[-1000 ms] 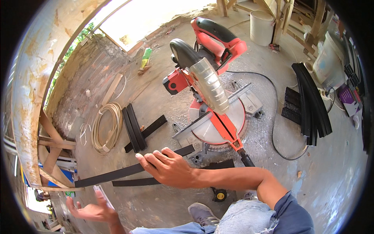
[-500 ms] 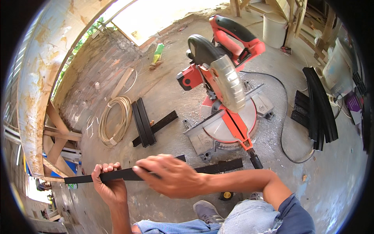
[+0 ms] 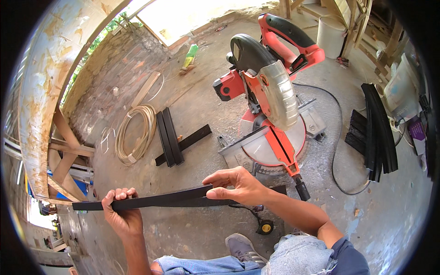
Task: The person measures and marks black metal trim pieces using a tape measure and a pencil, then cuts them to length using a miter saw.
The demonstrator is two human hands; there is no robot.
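Two long, flat black strips [image 3: 160,200] lie one against the other in front of me, and cross the view from left to right. My left hand [image 3: 123,217] is closed round them near their left end, fingers curled over the top edge. My right hand [image 3: 240,185] pinches the right end of the upper strip between thumb and fingers. The lower strip runs on behind that hand, and its far end [image 3: 278,189] shows past the wrist. Just beyond my right hand stands a red and black mitre saw [image 3: 282,137] on the floor.
Cut black strips [image 3: 169,137] lie crossed on the floor, beside a coil of beige cable [image 3: 135,135]. More black profiles [image 3: 379,133] lie at right, near the saw's power cord [image 3: 337,151]. A black and yellow tape measure [image 3: 265,227] sits by my shoe [image 3: 243,247].
My right hand has slid to the right along the strips and now pinches the upper one's end. The left hand keeps its grip and has shifted slightly left.
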